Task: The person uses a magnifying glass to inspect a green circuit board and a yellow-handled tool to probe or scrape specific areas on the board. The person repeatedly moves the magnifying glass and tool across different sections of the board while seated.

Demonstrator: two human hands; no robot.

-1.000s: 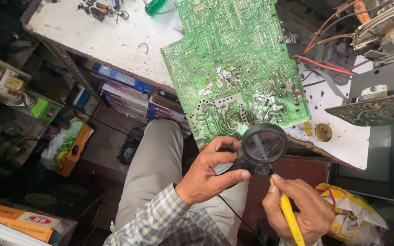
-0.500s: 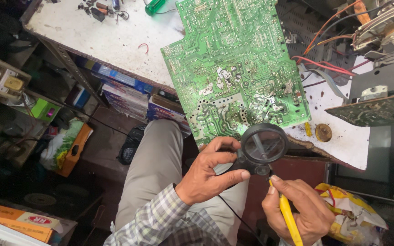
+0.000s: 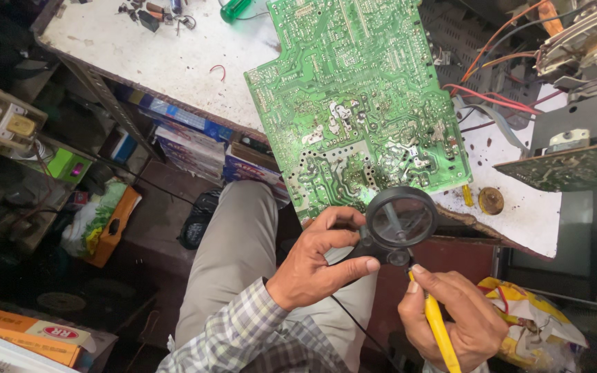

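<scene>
A large green circuit board (image 3: 357,103) lies solder side up on the white workbench (image 3: 174,62), its near edge overhanging my lap. My left hand (image 3: 316,259) grips the black handle of a round magnifying glass (image 3: 401,220), held just over the board's near edge. My right hand (image 3: 450,314) holds a yellow-handled soldering iron (image 3: 440,331) like a pen, its tip pointing up under the lens. Both hands hover close together below the board.
Red and black wires (image 3: 492,97) run from the board to a dismantled set (image 3: 582,90) at right. A small round brown tin (image 3: 490,200) sits near the bench edge. Shelves with boxes (image 3: 195,138) lie under the bench; an orange box (image 3: 29,335) at lower left.
</scene>
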